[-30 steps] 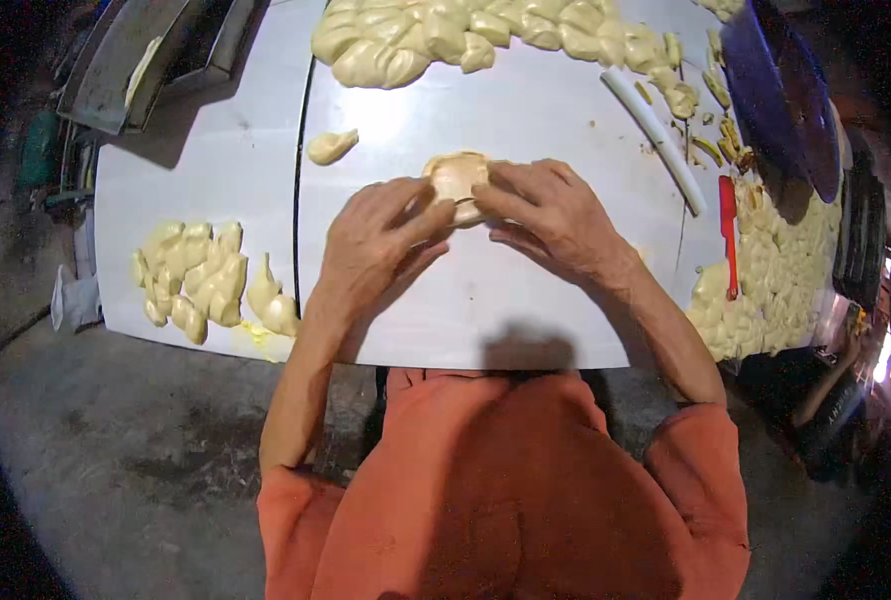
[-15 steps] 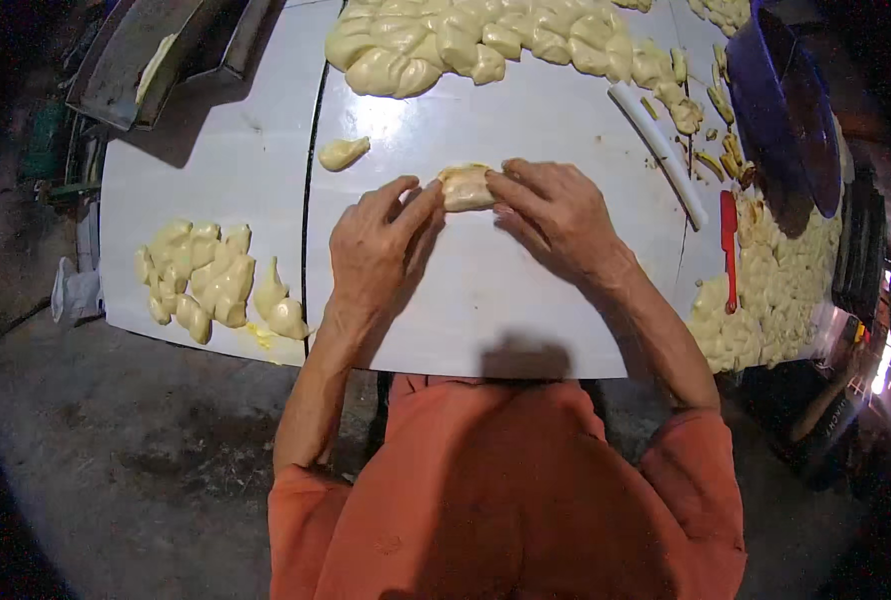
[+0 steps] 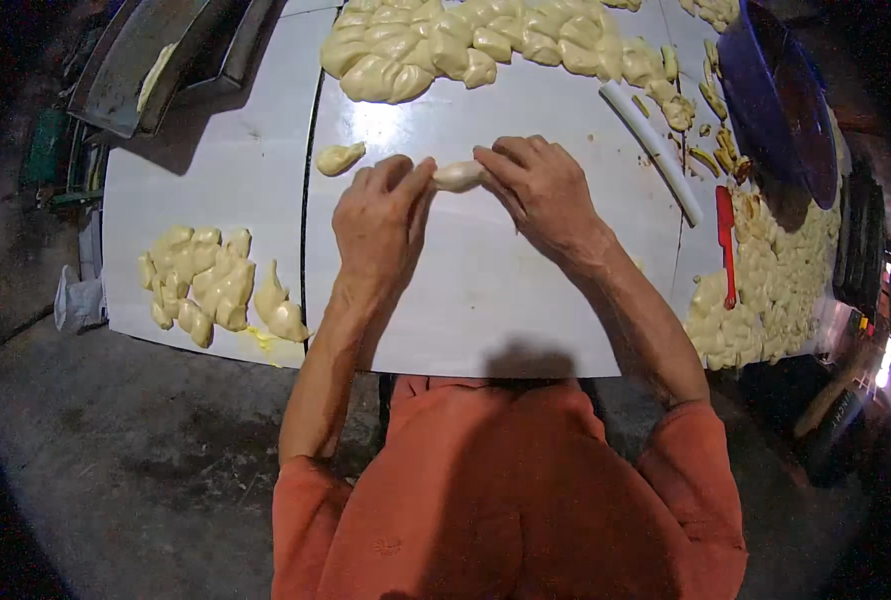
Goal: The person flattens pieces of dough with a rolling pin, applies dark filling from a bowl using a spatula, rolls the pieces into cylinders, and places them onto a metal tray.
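Between my two hands a small piece of dough (image 3: pixel 458 177) is rolled up into a short, plump log on the white tabletop. My left hand (image 3: pixel 381 205) pinches its left end with thumb and fingers. At the other end, my right hand (image 3: pixel 541 185) grips the dough with curled fingers. A single loose dough piece (image 3: pixel 340 159) lies just beyond my left hand. Farther off, a long row of glossy pale-yellow dough pieces (image 3: pixel 476 45) stretches across the back of the table.
A white rod (image 3: pixel 651 150) lies to the right, near a red-handled knife (image 3: pixel 727 245) and a dark purple tub (image 3: pixel 778 100). Dough pieces crowd the right side (image 3: pixel 756 295); a smaller dough cluster (image 3: pixel 201 280) sits at the left. Metal troughs (image 3: pixel 156 60) stand at the far left.
The flat dough piece with its brown filling showing is now rolled into a closed log. Both hands have shifted slightly away from me, and their fingers have closed on its ends.
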`<act>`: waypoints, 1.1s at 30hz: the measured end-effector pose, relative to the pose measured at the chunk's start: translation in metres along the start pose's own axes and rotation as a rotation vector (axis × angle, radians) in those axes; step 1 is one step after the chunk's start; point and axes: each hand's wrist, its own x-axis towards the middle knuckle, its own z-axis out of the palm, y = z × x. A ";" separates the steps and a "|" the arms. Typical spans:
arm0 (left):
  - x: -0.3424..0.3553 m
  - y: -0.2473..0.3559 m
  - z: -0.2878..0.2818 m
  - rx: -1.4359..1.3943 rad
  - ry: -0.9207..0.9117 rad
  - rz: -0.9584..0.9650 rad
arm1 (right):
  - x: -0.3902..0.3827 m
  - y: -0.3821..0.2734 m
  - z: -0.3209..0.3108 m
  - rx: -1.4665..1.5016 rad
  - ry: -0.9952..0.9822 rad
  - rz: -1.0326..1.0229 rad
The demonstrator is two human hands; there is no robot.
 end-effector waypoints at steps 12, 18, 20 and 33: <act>0.015 0.000 -0.010 -0.061 -0.124 0.017 | 0.007 -0.008 0.002 0.116 0.080 0.004; 0.029 0.013 -0.010 -0.179 -0.119 0.073 | 0.008 0.010 -0.002 0.200 -0.036 -0.048; 0.032 0.014 -0.013 -0.169 -0.185 0.072 | 0.017 0.010 -0.020 0.404 -0.200 0.063; 0.044 0.112 0.032 -0.452 -0.500 0.179 | -0.099 0.065 -0.121 0.453 -0.278 0.438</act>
